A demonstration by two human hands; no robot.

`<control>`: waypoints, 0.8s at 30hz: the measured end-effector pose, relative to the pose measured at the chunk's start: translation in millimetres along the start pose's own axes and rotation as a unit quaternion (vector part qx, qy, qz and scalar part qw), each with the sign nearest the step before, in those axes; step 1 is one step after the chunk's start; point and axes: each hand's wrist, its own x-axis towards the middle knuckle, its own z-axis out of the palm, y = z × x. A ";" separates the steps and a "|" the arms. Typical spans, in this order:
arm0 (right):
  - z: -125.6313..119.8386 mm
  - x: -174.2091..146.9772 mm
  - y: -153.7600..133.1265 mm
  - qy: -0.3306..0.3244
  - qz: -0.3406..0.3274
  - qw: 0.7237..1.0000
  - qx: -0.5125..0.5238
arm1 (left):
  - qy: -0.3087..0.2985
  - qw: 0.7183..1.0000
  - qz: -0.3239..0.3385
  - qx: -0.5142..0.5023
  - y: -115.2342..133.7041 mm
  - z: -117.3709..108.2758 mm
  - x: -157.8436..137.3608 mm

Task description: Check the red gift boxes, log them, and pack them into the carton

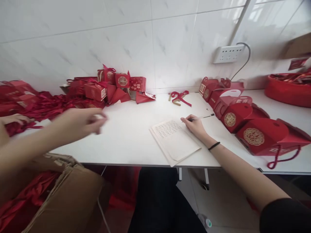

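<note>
My right hand (195, 126) is closed around a pen (202, 117) with a clear barrel and a dark end. It rests at the upper right edge of a notebook (181, 142), whose page carries rows of small handwriting in its upper part. My left hand (93, 121) is smeared by motion above the left part of the white table (126, 142). Its fingers are half curled, with a gap showing between thumb and forefinger and nothing visible in them. Behind it lies a heap of red gift boxes (96, 90) and dark red ribbons (46, 105).
Another person's hand (17, 119) touches the ribbons at far left. Red handled boxes (254, 136) line the right side, near a red basin (289, 90). A ribbon bundle (179, 97) lies by the wall. Below left, a cardboard box (80, 194) holds red material. A power strip (228, 54) hangs above.
</note>
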 end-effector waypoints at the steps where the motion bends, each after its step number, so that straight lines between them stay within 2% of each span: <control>1: -0.2 0.1 0.2 -0.007 -0.002 1.000 0.003 | -0.036 0.997 0.029 0.064 19.3 18.0 20.0; 2: -0.6 0.5 0.5 -0.013 -0.003 1.000 0.005 | -0.095 0.989 0.073 0.081 38.4 41.1 41.6; 3: -1.1 1.2 0.8 -0.019 -0.004 1.000 0.007 | -0.119 0.984 0.115 0.067 56.4 67.6 63.5; 4: -1.4 2.0 1.2 -0.023 -0.002 1.000 0.009 | -0.126 0.981 0.143 0.043 72.2 95.5 84.5; 6: -1.8 3.0 1.5 -0.032 0.005 0.999 0.009 | -0.100 0.982 0.162 -0.013 94.3 148.0 119.4; 8: -1.5 2.1 1.0 -0.038 0.016 0.999 0.006 | -0.104 0.979 0.161 -0.066 102.6 186.3 140.5; 9: -1.0 0.7 0.4 -0.041 0.023 0.999 0.007 | -0.111 0.977 0.159 -0.086 102.6 198.7 145.8; 11: 0.8 -3.3 -1.2 -0.051 0.025 0.998 0.008 | -0.133 0.973 0.154 -0.112 98.3 210.8 148.3; 15: 5.4 -11.0 -3.2 -0.066 -0.014 0.997 -0.029 | -0.158 0.971 0.148 -0.098 91.7 207.3 140.5; 19: 7.2 -13.4 -0.8 -0.068 -0.021 0.994 -0.077 | -0.145 0.978 0.145 -0.037 96.1 204.3 136.1; 24: 5.5 -13.7 1.5 -0.088 -0.013 0.992 -0.095 | -0.142 0.981 0.130 -0.033 98.2 210.7 137.1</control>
